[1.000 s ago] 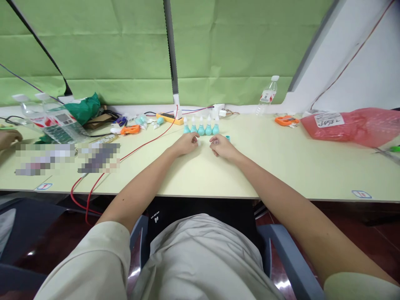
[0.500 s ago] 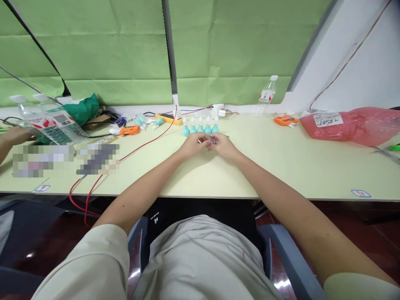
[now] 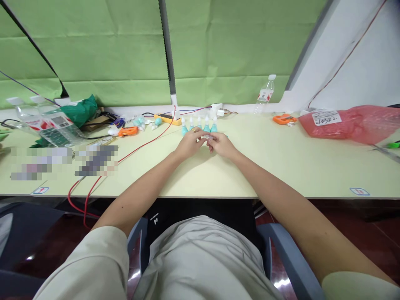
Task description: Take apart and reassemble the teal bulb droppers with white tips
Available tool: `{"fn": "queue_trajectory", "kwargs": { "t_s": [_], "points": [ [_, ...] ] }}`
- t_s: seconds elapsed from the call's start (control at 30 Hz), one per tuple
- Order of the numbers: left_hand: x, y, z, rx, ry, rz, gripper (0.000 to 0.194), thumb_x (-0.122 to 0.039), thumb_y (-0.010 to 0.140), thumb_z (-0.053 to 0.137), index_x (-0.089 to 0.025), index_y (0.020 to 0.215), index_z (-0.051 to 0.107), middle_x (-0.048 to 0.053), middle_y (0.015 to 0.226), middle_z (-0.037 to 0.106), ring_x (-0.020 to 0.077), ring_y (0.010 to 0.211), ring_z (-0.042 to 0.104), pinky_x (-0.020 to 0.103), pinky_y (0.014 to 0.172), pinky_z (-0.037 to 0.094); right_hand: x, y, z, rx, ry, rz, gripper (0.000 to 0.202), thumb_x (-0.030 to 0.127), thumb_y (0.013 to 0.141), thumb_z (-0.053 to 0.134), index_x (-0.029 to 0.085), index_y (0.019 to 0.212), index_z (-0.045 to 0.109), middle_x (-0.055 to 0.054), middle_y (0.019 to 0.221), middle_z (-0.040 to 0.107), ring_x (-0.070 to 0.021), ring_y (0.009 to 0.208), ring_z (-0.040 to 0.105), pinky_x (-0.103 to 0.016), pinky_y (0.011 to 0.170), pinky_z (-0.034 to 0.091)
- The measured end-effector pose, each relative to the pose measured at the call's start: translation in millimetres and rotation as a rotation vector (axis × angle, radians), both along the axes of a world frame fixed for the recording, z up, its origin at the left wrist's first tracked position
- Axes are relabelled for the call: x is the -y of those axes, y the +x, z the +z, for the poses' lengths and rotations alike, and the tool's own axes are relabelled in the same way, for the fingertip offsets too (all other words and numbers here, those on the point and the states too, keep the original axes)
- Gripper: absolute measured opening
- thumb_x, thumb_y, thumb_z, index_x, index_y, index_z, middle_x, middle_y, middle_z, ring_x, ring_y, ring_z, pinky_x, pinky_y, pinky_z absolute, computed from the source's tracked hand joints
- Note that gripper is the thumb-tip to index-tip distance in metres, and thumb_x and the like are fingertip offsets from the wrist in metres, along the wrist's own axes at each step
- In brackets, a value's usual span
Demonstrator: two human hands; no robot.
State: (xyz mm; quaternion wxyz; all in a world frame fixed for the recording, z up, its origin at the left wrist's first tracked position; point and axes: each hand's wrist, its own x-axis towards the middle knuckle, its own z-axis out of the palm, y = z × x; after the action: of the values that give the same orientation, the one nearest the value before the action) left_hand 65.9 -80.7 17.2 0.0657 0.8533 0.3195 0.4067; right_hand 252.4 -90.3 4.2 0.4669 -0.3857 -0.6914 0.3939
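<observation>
Above the pale table, both hands meet at a small translucent whitish piece [image 3: 206,136], too small and covered to name. My right hand [image 3: 221,145] has its thumb and fingers closed round the piece. From the other side, my left hand [image 3: 188,143] pinches at the same spot with thumb and forefinger, and what lies between its fingertips is hard to make out. Just behind the hands stands a row of several small teal bottles [image 3: 214,126] with white pointed tips, upright, their lower parts partly covered by my fingers.
Behind the bottles lie a yellow-orange meter [image 3: 168,119] and a white plug [image 3: 216,110]. A water bottle [image 3: 264,95], an orange cutter [image 3: 284,119] and a red plastic bag [image 3: 346,123] are to the right. Leftward are a red cable [image 3: 146,144], another orange cutter [image 3: 128,131] and bottles [image 3: 59,125].
My left fingers have lifted and opened slightly, so the small translucent piece shows more. At the far left, another person's arm has mostly drawn out of view.
</observation>
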Motion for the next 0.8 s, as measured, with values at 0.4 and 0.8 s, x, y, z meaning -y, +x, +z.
{"fn": "queue_trajectory", "kwargs": {
  "t_s": [0.4, 0.8],
  "points": [
    [-3, -1, 2.9, -0.075, 0.124, 0.048, 0.027, -0.028, 0.101, 0.052, -0.022, 0.101, 0.077, 0.008, 0.106, 0.073, 0.0183, 0.095, 0.068, 0.031, 0.087, 0.051, 6, 1, 7.0, 0.028, -0.029, 0.035, 0.021, 0.034, 0.091, 0.061, 0.02, 0.075, 0.055, 0.003, 0.061, 0.051, -0.0114, 0.049, 0.053, -0.025, 0.05, 0.05],
    [2, -7, 15.8, -0.186, 0.027, -0.04, 0.026, -0.026, 0.099, 0.052, -0.019, 0.096, 0.077, 0.008, 0.096, 0.076, 0.0198, 0.09, 0.067, 0.032, 0.084, 0.049, 14, 5, 5.7, 0.24, 0.031, -0.01, 0.013, 0.023, 0.094, 0.054, 0.02, 0.084, 0.062, 0.004, 0.057, 0.051, -0.0133, 0.045, 0.055, -0.026, 0.049, 0.048]
  ]
}}
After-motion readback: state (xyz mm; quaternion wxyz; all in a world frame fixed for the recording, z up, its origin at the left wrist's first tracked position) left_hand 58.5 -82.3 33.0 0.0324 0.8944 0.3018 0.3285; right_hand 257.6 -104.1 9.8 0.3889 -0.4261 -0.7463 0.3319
